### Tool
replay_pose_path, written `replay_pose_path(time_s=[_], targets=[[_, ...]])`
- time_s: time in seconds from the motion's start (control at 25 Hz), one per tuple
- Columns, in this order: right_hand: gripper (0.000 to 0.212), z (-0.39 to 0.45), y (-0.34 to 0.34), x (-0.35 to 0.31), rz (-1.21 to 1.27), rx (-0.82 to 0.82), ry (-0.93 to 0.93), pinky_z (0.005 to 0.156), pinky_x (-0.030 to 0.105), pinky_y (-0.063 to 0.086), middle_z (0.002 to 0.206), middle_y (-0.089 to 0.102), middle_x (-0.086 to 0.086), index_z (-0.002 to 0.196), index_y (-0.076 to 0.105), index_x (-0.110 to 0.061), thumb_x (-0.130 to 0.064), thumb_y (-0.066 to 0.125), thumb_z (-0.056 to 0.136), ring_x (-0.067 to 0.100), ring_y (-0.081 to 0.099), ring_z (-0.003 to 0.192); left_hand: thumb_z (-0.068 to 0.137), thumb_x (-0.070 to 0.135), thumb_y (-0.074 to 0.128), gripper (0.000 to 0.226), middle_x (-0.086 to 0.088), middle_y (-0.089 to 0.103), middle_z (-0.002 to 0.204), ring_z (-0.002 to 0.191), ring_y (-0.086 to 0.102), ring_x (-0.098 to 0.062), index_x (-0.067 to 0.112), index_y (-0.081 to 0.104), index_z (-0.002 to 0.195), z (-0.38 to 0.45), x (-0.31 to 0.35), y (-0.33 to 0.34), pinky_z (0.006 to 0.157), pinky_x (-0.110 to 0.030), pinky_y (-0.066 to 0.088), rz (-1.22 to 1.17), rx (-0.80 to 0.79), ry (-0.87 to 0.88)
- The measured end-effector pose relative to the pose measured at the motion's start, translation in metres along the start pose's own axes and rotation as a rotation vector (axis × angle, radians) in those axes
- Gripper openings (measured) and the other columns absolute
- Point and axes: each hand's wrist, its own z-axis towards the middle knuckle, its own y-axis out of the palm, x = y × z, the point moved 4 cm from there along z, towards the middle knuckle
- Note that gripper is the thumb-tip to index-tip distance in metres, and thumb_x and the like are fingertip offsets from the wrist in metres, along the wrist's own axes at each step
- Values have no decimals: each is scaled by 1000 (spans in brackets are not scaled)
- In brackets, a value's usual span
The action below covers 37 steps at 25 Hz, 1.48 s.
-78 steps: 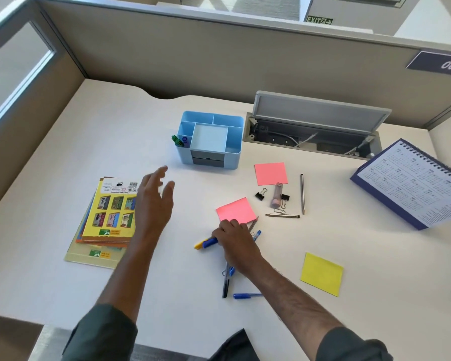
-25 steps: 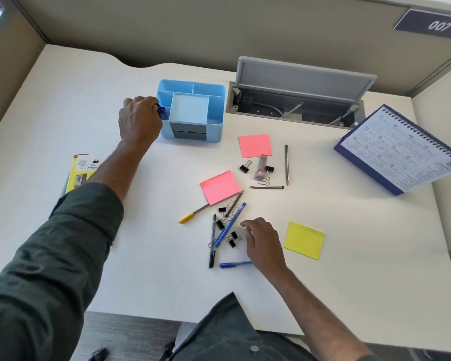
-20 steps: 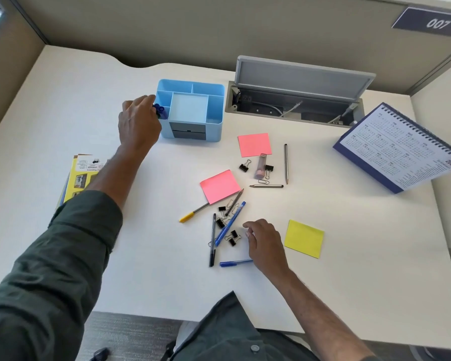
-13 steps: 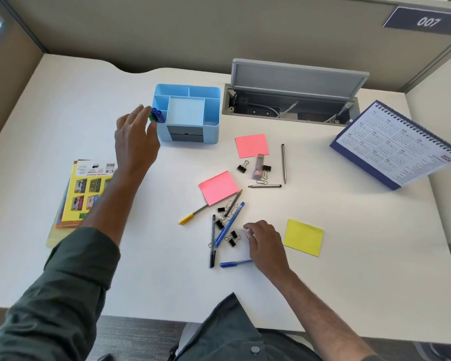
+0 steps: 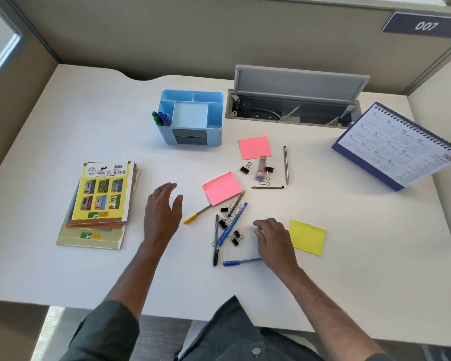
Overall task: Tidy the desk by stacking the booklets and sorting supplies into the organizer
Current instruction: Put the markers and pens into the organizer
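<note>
Supply sorting is under way: booklets (image 5: 99, 204) lie stacked at 9 o'clock, organizer (image 5: 192, 118) at 12, left hand (image 5: 162, 214) empty with fingers spread, right hand (image 5: 275, 238) curled, grip indeterminate, beside binder clips (image 5: 235, 237); next, pinch the yellow pen (image 5: 197, 214).

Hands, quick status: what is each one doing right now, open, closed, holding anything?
Left hand: open, fingers spread, empty, above the desk.
Right hand: fingers curled down at the desk; whether it grips anything cannot be told.

Bare desk (image 5: 89, 121) left of organizer (image 5: 192, 118), pens (image 5: 232, 225) crowding centre
</note>
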Motion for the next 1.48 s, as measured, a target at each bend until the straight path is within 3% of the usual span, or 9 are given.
replay_pose_path(time_s=[0.2, 0.4, 0.68, 0.88, 1.08, 1.24, 1.36, 1.48], targets=[[32, 21, 1, -19, -115, -26, -152, 70, 38, 48, 97, 62, 4, 115, 68, -18, -5, 61, 87, 28, 59, 83, 98, 22, 62, 32, -5, 62, 133, 121, 58, -30, 15, 64, 129, -16, 0, 9, 100, -46, 49, -32, -56, -24], [32, 54, 11, -34, -321, -148, -377, 62, 31, 30, 88, 53, 3, 94, 71, -23, 0, 73, 72, 25, 52, 75, 99, 24, 60, 32, -2, 60, 135, 123, 57, -27, 19, 62, 131, -33, 1, 6, 98, -47, 50, -65, -52, -60], [24, 51, 14, -25, -368, -124, -416, 61, 31, 29, 89, 52, 1, 88, 62, -22, -5, 71, 75, 25, 50, 76, 99, 22, 61, 31, -3, 61, 132, 121, 57, -26, 19, 62, 130, -55, 6, 2, 95, -44, 51, -85, -32, -88], [16, 36, 3, -15, -178, -31, -326, 65, 36, 43, 93, 57, -3, 93, 64, -23, -10, 68, 85, 23, 51, 81, 100, 15, 60, 26, -2, 64, 125, 114, 61, -23, 17, 65, 126, -72, 11, 3, 94, -41, 52, -148, -22, -96], [15, 48, -24, -36, 155, 43, -227, 74, 39, 44, 88, 57, -12, 99, 64, -27, -15, 62, 89, 20, 50, 82, 105, 28, 54, 20, 1, 75, 99, 92, 71, -13, 20, 69, 115, -68, 44, 0, 85, -35, 57, -495, -120, -192], [18, 48, -36, -67, 285, 60, -270, 77, 39, 45, 87, 58, -11, 101, 66, -26, -13, 65, 89, 15, 50, 86, 98, 21, 65, 16, -6, 77, 93, 85, 75, -24, 14, 67, 112, -51, 79, -14, 79, -37, 60, -716, -151, -163], [19, 49, -40, -78, 363, 63, -282, 79, 37, 45, 89, 60, -8, 103, 66, -22, -9, 64, 90, 2, 46, 85, 96, 16, 68, 9, -6, 78, 89, 80, 76, -25, 11, 68, 103, -37, 91, -26, 77, -44, 62, -718, -122, -163], [20, 47, -35, -81, 444, 26, -253, 83, 31, 45, 94, 59, -10, 111, 64, -25, -14, 60, 95, 8, 53, 89, 95, 13, 69, 3, -4, 78, 85, 78, 76, -22, 11, 68, 95, -23, 101, -40, 77, -48, 62, -670, -118, -134]])
